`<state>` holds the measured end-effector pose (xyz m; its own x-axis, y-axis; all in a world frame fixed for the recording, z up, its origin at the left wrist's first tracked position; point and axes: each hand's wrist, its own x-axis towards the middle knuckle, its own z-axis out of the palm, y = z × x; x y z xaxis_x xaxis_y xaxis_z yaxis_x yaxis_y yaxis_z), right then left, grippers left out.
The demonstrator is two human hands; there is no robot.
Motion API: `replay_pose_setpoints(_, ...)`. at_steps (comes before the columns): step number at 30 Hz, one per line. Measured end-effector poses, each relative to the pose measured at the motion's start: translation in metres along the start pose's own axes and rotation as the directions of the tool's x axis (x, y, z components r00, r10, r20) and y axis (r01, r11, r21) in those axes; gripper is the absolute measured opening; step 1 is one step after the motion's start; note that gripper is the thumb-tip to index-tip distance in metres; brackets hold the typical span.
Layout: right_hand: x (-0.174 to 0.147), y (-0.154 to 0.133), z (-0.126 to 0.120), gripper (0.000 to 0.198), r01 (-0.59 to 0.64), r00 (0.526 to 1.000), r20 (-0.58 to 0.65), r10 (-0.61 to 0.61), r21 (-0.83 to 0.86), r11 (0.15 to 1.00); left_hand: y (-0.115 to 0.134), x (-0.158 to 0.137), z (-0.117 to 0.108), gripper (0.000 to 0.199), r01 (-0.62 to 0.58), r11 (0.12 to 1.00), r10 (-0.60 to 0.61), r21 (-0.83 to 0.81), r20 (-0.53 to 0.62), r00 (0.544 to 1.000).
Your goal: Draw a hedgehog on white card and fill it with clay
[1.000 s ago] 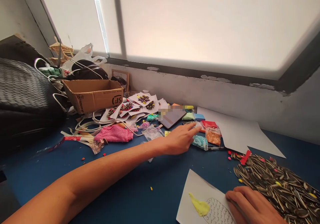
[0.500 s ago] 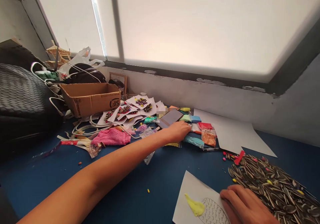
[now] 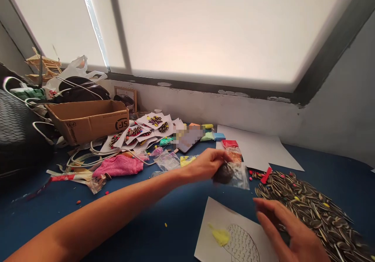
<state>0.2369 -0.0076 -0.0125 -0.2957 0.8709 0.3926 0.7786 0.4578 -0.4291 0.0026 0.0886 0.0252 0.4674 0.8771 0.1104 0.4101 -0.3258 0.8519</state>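
My left hand (image 3: 208,163) grips a small clear zip bag (image 3: 238,177) with a dark lump in it, holding it above the blue table. On the right, my right hand (image 3: 294,230) is open, thumb and fingers apart, over the right side of a white paper sheet (image 3: 205,246). That sheet carries a pencil drawing of an oval filled with small scale-like marks. A smear of yellow clay (image 3: 220,236) lies at the oval's left edge. A wide pile of striped sunflower seeds (image 3: 319,211) spreads beside and behind my right hand.
Bags of coloured clay, including a red one (image 3: 230,143), lie near a phone (image 3: 190,141). Behind are white sheets (image 3: 258,147), seed-decorated papers (image 3: 170,117) and a cardboard box (image 3: 90,125). A pink cloth (image 3: 120,166) and white cables (image 3: 76,156) lie left.
My left hand has lifted the bag with the dark lump off the group of clay bags and brought it nearer. My right hand has risen from the paper and spread. The view has shifted right.
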Motion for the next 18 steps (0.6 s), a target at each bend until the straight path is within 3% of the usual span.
replay_pose_setpoints(2, 0.004, -0.009, -0.005, 0.034, -0.199, 0.979, 0.073, 0.191, 0.129, 0.971, 0.005, -0.012, 0.012, 0.032, 0.117, 0.966, -0.089, -0.231, 0.125, 0.988)
replay_pose_setpoints(4, 0.008, -0.019, -0.008, 0.039, -0.294, 0.951, 0.162, 0.262, 0.22, 0.93, 0.01, -0.019, 0.019, 0.029, 0.115, 0.95, -0.062, -0.291, 0.188, 0.98)
replay_pose_setpoints(8, 0.015, -0.03, -0.006, 0.043, -0.372, 0.918, 0.261, 0.299, 0.306, 0.876, 0.012, -0.023, 0.02, 0.024, 0.054, 0.922, 0.06, -0.383, 0.279, 0.958)
replay_pose_setpoints(14, 0.024, -0.035, 0.001, 0.046, -0.48, 0.877, 0.245, 0.413, 0.446, 0.755, -0.002, -0.02, 0.015, 0.023, 0.135, 0.872, 0.022, -0.471, 0.313, 0.949)
replay_pose_setpoints(18, 0.028, -0.043, 0.005, 0.043, -0.491, 0.871, 0.265, 0.413, 0.496, 0.716, -0.008, -0.021, 0.014, 0.029, 0.155, 0.87, 0.022, -0.467, 0.351, 0.936)
